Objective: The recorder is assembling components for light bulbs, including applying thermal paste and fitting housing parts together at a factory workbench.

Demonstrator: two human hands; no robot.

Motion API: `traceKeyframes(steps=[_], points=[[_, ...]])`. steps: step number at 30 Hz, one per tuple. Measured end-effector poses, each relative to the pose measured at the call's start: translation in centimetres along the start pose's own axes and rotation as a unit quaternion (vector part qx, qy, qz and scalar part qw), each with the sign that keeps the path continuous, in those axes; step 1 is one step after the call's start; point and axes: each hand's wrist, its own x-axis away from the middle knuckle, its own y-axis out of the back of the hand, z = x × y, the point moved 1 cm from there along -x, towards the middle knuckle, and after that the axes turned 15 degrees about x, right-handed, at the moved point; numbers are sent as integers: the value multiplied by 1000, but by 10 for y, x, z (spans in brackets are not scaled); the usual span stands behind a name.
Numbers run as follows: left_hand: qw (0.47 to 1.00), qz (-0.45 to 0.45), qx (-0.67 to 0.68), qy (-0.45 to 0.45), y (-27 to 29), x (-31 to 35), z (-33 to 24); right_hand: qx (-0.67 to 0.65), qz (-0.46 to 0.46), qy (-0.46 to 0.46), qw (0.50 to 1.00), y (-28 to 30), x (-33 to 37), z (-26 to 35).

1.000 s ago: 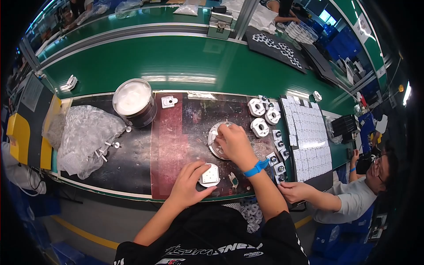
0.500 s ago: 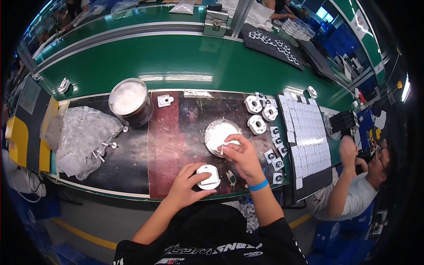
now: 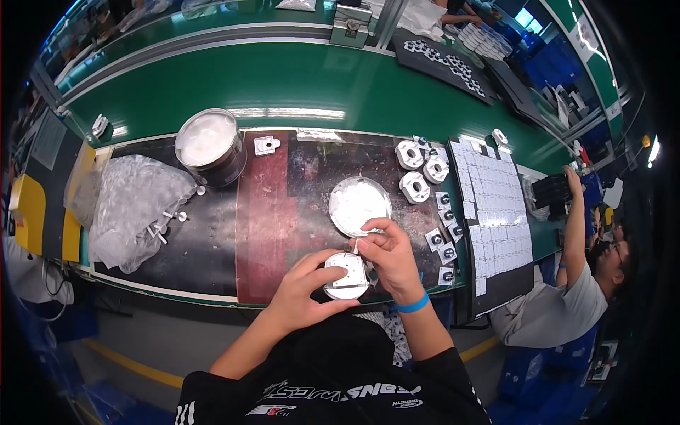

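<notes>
My left hand [image 3: 294, 290] grips a white round plastic housing [image 3: 346, 273] near the front edge of the bench, thumb and fingers around its sides. Between the thumb and fingertips of my right hand [image 3: 394, 258] is a small white pointed piece [image 3: 355, 246], held at the housing's far edge. My fingers partly hide where the two meet. Just beyond my right hand lies a round shallow dish [image 3: 354, 205] of white paste-like material.
Left stand an open tub [image 3: 209, 142] of white material and a clear plastic bag [image 3: 134, 212], with white plastic pins [image 3: 168, 221] beside it. Right are white ring-shaped housings [image 3: 414, 186], small square parts [image 3: 446, 253] and a board of white pieces [image 3: 492, 205]. A co-worker [image 3: 567, 290] sits at right.
My right hand has come down from the dish's near edge to the housing, bringing the small white piece. My left hand has shifted the housing slightly right and tilted it. The co-worker's arm now reaches farther forward.
</notes>
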Motion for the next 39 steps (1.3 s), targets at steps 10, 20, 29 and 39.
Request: traceKeyframes(steps=[10, 20, 29, 39], points=[[999, 25, -22, -9, -4, -3, -5, -18, 22, -3, 1000, -2, 0, -3], [999, 26, -27, -8, -4, -4, -6, 26, 3, 7, 1000, -2, 0, -3], [999, 36, 0, 10, -4, 1, -5, 287, 45, 177, 940, 12, 7, 19], [999, 35, 5, 14, -3, 2, -5, 354, 155, 183, 904, 27, -1, 26]])
